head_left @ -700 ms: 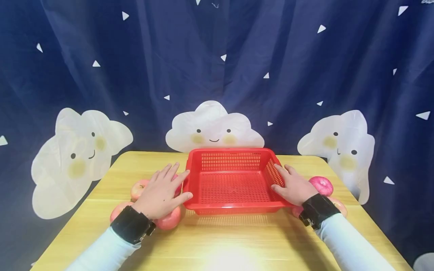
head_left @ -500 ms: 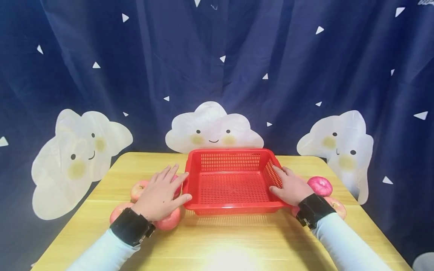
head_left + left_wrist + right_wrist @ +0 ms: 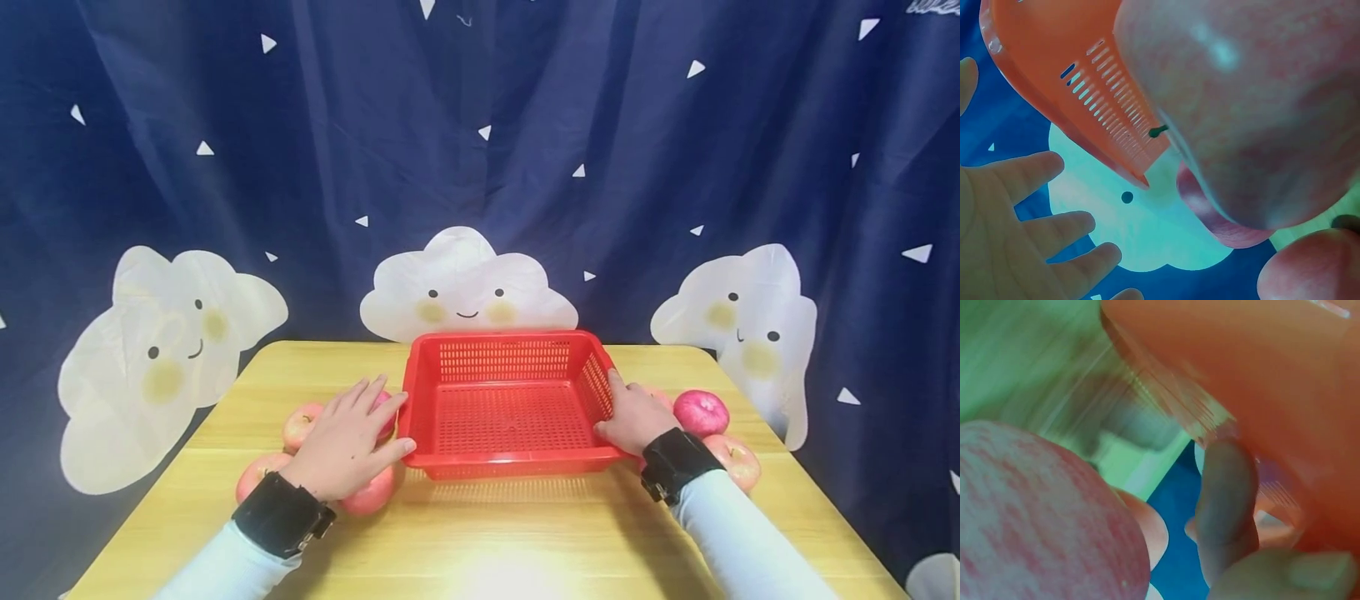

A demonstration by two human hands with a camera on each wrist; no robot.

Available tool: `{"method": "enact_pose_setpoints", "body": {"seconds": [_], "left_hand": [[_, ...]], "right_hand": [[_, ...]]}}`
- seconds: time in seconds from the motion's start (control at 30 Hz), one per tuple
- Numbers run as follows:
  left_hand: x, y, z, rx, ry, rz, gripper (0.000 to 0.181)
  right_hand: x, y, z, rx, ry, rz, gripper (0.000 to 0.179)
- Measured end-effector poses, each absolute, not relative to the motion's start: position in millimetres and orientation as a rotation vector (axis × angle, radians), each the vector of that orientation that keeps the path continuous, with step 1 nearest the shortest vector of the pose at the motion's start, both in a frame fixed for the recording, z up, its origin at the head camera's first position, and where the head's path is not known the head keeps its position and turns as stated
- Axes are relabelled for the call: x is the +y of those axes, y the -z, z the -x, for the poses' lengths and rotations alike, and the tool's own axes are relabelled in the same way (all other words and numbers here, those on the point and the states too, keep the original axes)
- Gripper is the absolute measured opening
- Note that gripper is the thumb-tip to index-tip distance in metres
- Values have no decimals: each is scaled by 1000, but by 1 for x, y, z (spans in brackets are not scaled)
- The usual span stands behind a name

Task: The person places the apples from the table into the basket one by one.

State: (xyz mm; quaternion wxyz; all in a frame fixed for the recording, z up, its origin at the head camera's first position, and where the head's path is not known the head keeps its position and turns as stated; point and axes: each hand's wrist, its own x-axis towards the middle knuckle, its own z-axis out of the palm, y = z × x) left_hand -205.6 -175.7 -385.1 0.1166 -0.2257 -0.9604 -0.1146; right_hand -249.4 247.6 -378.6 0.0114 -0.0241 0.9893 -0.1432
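A red plastic basket [image 3: 517,456] with slotted walls stands in the middle of the wooden table, its inside bare. At its right rim my right hand [image 3: 641,421] holds on, thumb over the edge; in the right wrist view a finger [image 3: 1229,487] lies against the orange-looking wall. My left hand [image 3: 341,442] hovers over apples by the left rim, its fingers spread; in the left wrist view those fingers [image 3: 1029,175] stand apart from the basket. Around the left hand lie several apples, such as a front apple [image 3: 370,492] and a back apple [image 3: 302,425].
Right of the basket sit a dark pink apple [image 3: 701,413] and a paler apple [image 3: 733,461], with others partly hidden by the right hand. The yellow wooden table [image 3: 480,525] ends at a dark blue curtain [image 3: 480,183] printed with clouds.
My right hand has drawn in to the left and settled on the basket's right rim. The left hand has barely shifted, slightly down and left, along with the whole view.
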Motion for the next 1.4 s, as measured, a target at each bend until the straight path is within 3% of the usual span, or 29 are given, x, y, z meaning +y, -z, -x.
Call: {"method": "enact_pose_setpoints", "body": {"seconds": [0.23, 0.5, 0.77, 1.03, 1.4], "left_hand": [[-178, 386, 203, -2830, 352, 637, 77], [-179, 390, 195, -2810, 342, 653, 76], [-187, 390, 189, -2819, 361, 642, 78], [-193, 393, 187, -2811, 354, 681, 73], [-191, 402, 179, -2843, 390, 653, 69]], "right_hand": [[241, 372, 246, 2982, 530, -80, 85], [239, 377, 240, 3038, 434, -59, 76], [241, 381, 237, 3133, 355, -54, 55], [244, 386, 240, 3106, 434, -36, 74], [241, 382, 239, 3011, 459, -109, 79]]}}
